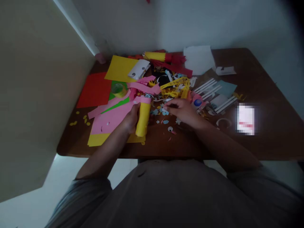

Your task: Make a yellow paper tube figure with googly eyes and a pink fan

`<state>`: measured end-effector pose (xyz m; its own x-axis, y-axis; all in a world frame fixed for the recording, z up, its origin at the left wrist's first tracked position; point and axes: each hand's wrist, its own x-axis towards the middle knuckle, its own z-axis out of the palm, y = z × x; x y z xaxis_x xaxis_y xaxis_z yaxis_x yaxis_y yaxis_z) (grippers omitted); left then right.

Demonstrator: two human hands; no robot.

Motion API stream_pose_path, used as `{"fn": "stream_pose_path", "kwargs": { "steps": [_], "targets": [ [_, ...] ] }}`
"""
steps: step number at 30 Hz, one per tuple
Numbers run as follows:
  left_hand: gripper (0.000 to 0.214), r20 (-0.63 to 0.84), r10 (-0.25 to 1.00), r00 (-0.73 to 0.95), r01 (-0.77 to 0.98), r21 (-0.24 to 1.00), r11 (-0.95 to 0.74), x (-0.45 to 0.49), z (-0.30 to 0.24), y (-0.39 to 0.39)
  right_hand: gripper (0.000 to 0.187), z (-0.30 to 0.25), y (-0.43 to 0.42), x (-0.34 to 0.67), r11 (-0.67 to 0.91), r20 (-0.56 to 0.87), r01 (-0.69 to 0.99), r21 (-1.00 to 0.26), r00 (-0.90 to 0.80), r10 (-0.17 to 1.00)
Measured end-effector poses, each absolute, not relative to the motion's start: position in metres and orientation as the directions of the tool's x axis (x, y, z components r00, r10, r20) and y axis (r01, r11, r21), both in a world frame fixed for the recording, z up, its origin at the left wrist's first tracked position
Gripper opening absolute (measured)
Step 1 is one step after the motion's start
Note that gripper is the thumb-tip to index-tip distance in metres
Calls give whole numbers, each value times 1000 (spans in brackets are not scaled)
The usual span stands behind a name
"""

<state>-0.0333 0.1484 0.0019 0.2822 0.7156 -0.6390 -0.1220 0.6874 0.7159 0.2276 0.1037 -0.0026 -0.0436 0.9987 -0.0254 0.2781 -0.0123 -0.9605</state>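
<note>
My left hand (pixel 133 119) is wrapped round a yellow paper tube (pixel 143 118) with a pink band near its far end. The tube is tilted over the table, its closer end towards me. To the right of it, my right hand (pixel 180 110) is closed in a pinch, with a small pale paper piece (pixel 164 109) at the fingertips. Under and around that hand lie light blue paper scraps (pixel 166 122). A googly-eye paper circle (pixel 170 129) rests on the table closer to me. Pink paper (pixel 111 118) lies beneath my left hand.
On the brown table (pixel 190 145), a roll of tape (pixel 119 90) stands on coloured sheets, among them a red sheet (pixel 93 90). Another yellow tube (pixel 155 56) with red paper lies at the back. White strips (pixel 206 87) and a bright blurred patch (pixel 246 118) are to the right.
</note>
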Motion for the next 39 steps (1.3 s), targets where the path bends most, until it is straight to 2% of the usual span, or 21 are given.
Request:
{"fn": "stream_pose_path", "kwargs": {
  "steps": [2,5,11,16,23,30,39],
  "targets": [
    [61,-621,713,326,-178,700,691,-21,6,136,28,7,89,231,-63,-64,71,-995,-17,998],
    [59,-546,664,511,-253,643,723,-2,7,119,33,19,75,235,-87,-84,-182,-979,-23,996],
    [55,-468,523,712,-237,541,807,10,-2,97,28,27,60,246,-65,-83,-362,-930,32,996],
    [52,-400,474,784,-266,474,840,10,-5,91,30,27,54,247,-49,-96,-390,-920,102,990],
    [75,-265,507,820,-288,576,765,6,-8,73,28,31,47,237,-21,-81,-421,-907,126,989],
    [65,-240,478,845,-277,568,775,-2,-2,57,21,31,38,239,-45,-90,-468,-883,73,993],
    [59,-236,365,900,-215,487,847,0,7,54,26,33,30,237,-81,-110,-442,-893,40,993]
  ]
}}
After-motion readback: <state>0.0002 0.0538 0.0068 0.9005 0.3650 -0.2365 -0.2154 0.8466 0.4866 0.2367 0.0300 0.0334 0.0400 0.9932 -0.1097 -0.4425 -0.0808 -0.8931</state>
